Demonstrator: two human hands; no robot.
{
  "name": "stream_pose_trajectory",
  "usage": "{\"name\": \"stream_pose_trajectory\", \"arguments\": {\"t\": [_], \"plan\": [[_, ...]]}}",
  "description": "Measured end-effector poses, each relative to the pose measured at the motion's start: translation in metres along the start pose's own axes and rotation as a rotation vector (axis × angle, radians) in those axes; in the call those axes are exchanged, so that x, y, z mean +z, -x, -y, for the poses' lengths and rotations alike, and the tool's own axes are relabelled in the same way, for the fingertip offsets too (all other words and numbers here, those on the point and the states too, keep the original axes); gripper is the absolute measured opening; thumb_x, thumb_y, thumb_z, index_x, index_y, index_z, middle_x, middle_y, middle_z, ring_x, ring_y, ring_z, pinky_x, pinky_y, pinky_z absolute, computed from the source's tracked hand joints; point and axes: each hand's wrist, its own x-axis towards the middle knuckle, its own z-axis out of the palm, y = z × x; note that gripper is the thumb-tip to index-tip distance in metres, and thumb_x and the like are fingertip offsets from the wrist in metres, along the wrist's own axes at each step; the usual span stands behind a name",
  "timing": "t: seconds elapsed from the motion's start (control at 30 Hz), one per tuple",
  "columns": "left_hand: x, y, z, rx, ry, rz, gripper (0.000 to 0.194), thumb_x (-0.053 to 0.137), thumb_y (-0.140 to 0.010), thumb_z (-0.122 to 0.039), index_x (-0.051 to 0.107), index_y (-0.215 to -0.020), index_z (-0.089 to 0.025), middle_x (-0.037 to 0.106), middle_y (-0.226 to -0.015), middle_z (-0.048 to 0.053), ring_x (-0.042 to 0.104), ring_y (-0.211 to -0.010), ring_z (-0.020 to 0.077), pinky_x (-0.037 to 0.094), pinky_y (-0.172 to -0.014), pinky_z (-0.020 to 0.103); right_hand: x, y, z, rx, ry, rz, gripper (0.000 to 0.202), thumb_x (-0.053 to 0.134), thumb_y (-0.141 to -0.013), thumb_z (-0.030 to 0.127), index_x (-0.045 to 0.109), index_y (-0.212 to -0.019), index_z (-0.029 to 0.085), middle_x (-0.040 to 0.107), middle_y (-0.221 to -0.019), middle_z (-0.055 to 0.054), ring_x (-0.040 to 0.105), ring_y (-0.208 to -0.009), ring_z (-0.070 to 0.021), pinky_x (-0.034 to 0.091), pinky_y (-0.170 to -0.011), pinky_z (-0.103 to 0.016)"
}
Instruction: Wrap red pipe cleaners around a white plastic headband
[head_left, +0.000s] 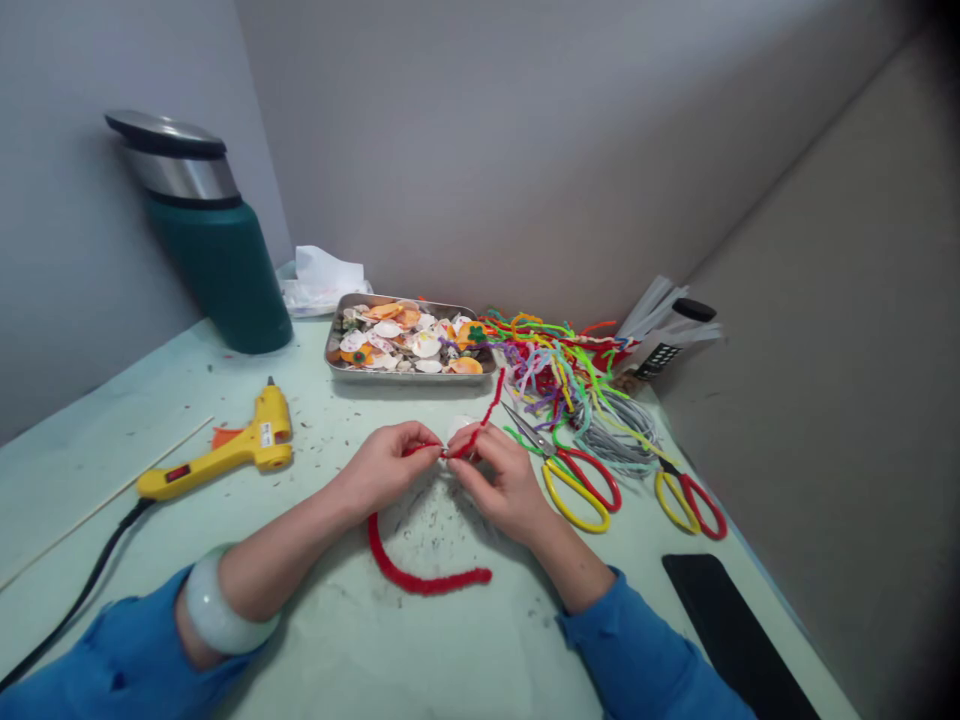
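A red pipe cleaner point(427, 583) curves over the table from under my left hand point(395, 462). Thumb and forefinger of that hand pinch a red length of it. Opposite, almost touching fingertip to fingertip, my right hand point(499, 475) is closed on a red strand, whose thin wavy end point(492, 398) sticks up past the knuckles. Whether both strands are one piece is hidden by the fingers. Something whitish and round point(463, 428) shows partly behind the right fingers. Right of that hand lie scissors point(559, 455) with one red and one yellow handle loop.
Behind the hands stands a metal tray point(405, 378) of shells. Colourful pipe cleaners point(562, 375) heap beside it. A yellow glue gun point(225, 455), thin stick point(105, 505) and green bottle point(217, 260) are left. Second scissors point(690, 500) and a black phone-like slab point(735, 630) lie right.
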Motion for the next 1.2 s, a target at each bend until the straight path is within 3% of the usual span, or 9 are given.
{"name": "stream_pose_trajectory", "arguments": {"t": [0.17, 0.4, 0.73, 1.2], "plan": [[0.000, -0.001, 0.002, 0.039, -0.034, 0.006, 0.021, 0.055, -0.075, -0.036, 0.059, -0.078, -0.015, 0.056, -0.063, -0.002, 0.044, -0.055, 0.0112, 0.033, -0.051, 0.021, -0.001, -0.003, 0.002, 0.061, 0.000, -0.055, 0.012, 0.054, -0.085, 0.021, 0.054, -0.073, 0.019, 0.057, -0.081, -0.005, 0.053, -0.079, -0.0173, 0.043, -0.073, -0.031], [0.001, 0.001, 0.003, 0.122, -0.167, 0.105, 0.026, 0.049, -0.080, -0.038, 0.061, -0.083, -0.016, 0.059, -0.071, 0.001, 0.049, -0.064, 0.0146, 0.036, -0.058, 0.023, 0.000, -0.005, 0.001, 0.191, -0.157, -0.105, 0.012, 0.059, -0.081, 0.024, 0.059, -0.071, 0.019, 0.057, -0.070, -0.001, 0.052, -0.067, -0.0138, 0.041, -0.064, -0.026], [0.002, 0.011, -0.010, 0.171, -0.217, 0.188, 0.015, 0.045, -0.080, -0.030, 0.051, -0.073, -0.018, 0.045, -0.061, -0.004, 0.039, -0.057, 0.0116, 0.030, -0.053, 0.022, 0.005, -0.008, -0.005, 0.491, -0.511, -0.127, 0.017, 0.065, -0.074, 0.032, 0.058, -0.069, 0.017, 0.052, -0.059, 0.003, 0.046, -0.054, -0.0093, 0.038, -0.052, -0.021], [0.002, 0.012, -0.011, 0.220, -0.233, 0.175, 0.017, 0.045, -0.081, -0.030, 0.053, -0.072, -0.018, 0.046, -0.060, -0.004, 0.039, -0.057, 0.0112, 0.029, -0.053, 0.022, 0.006, -0.007, -0.006, 0.487, -0.488, -0.104, 0.020, 0.064, -0.074, 0.035, 0.057, -0.069, 0.017, 0.052, -0.059, 0.003, 0.046, -0.055, -0.0096, 0.038, -0.051, -0.021]]}}
